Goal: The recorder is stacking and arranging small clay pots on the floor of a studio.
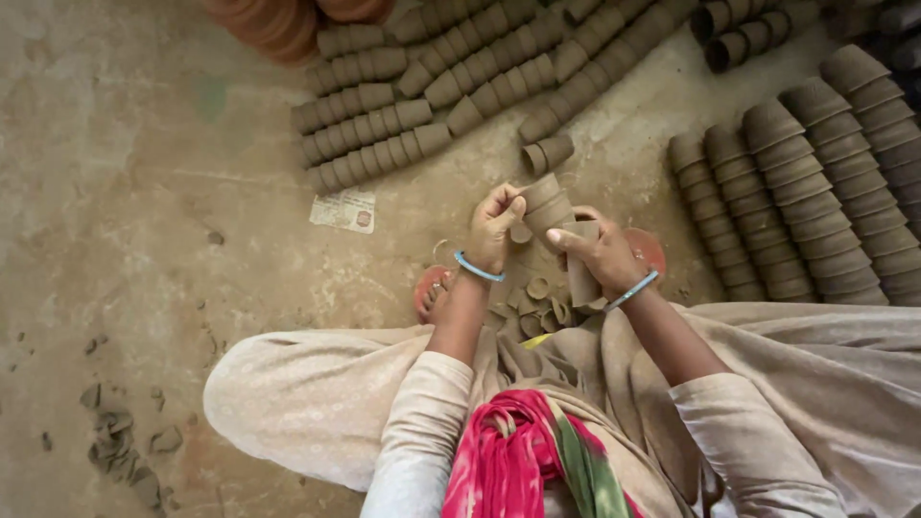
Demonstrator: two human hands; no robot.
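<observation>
My left hand [492,230] pinches the rim of a short stack of unfired grey clay cups [546,204], held tilted in front of me. My right hand [604,254] grips the same stack from the right and also holds a longer nested column of cups [580,273] that points down toward my lap. Both wrists wear blue bangles. Small clay scraps and broken cup pieces [537,307] lie on the ground between my feet, below the hands.
Long rows of nested clay cups [422,96] lie on the earthen floor ahead, with more rows [806,182] to the right. Orange fired bowls [273,24] sit at the top. A paper scrap [343,211] lies to the left. Dried clay chips [120,451] lie at lower left.
</observation>
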